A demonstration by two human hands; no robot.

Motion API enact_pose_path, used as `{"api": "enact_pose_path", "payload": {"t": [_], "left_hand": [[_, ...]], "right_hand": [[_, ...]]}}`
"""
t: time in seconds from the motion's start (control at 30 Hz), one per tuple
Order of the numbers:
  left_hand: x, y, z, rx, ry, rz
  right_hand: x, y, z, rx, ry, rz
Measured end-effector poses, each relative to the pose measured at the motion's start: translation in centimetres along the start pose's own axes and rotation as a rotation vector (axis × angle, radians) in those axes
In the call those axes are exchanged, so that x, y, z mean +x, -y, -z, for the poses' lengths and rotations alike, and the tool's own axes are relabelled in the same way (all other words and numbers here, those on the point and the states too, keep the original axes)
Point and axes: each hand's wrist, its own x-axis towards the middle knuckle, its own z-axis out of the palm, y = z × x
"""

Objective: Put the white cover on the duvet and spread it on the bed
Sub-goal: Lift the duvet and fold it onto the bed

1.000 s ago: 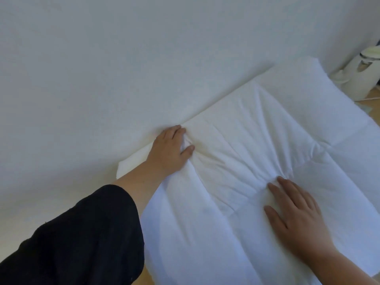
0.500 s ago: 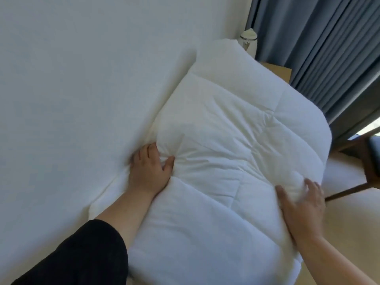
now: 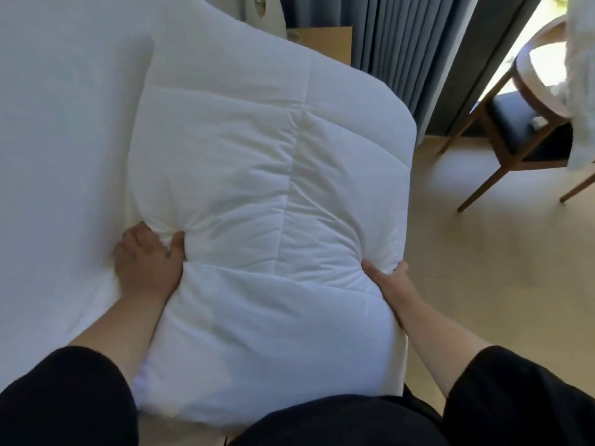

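Soft and bulky, the quilted duvet (image 3: 257, 194) bunches where the left hand (image 3: 146, 262) and right hand (image 3: 388, 281) pinch its opposite side edges, likely the best holds.

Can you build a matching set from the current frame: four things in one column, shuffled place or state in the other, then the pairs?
Things:
1. left hand
2. right hand
3. chair
4. curtain

Place or state:
A. hangs in grey folds behind the far end of the duvet
B. grips the duvet's right edge, on the floor side
C. stands on the wooden floor, right of the bed
D. grips a bunch of the duvet's left edge, fabric puckered at its fingers

Pairs: 1-D, 2-B, 3-C, 4-A
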Motion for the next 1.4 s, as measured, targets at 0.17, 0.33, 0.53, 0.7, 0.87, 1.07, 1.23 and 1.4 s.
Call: {"api": "enact_pose_path", "payload": {"t": [0.17,0.33,0.53,0.7,0.87,1.07,1.23,1.4], "left_hand": [[-1.1,-1.8,1.5,-0.086,0.179,0.161],[-4.8,-6.2,2.1,-0.251,0.247,0.296],[-3.7,-5.5,1.9,-0.384,0.376,0.454],[-2.6,-2.1,1.5,-0.539,0.557,0.61],[-1.3,-1.6,-2.7,-0.613,0.662,0.597],[-0.2,1.7,-7.8,-0.541,0.598,0.577],[0.4,0.0,-7.5,-0.624,0.553,0.554],[1.7,0.0,-7.5,-0.61,0.613,0.492]], "right_hand": [[0.5,4.0,4.1,-0.195,-0.101,0.165],[1.7,10.5,10.3,-0.328,-0.113,0.301],[3.9,11.3,11.7,-0.449,-0.004,0.221],[4.7,10.1,9.9,-0.389,0.041,0.121],[5.8,8.5,7.9,-0.331,0.03,0.068],[8.3,5.4,5.1,-0.278,0.016,0.068],[10.2,3.3,3.5,-0.23,0.102,-0.047],[13.5,1.1,2.3,-0.316,0.196,-0.096]]}}
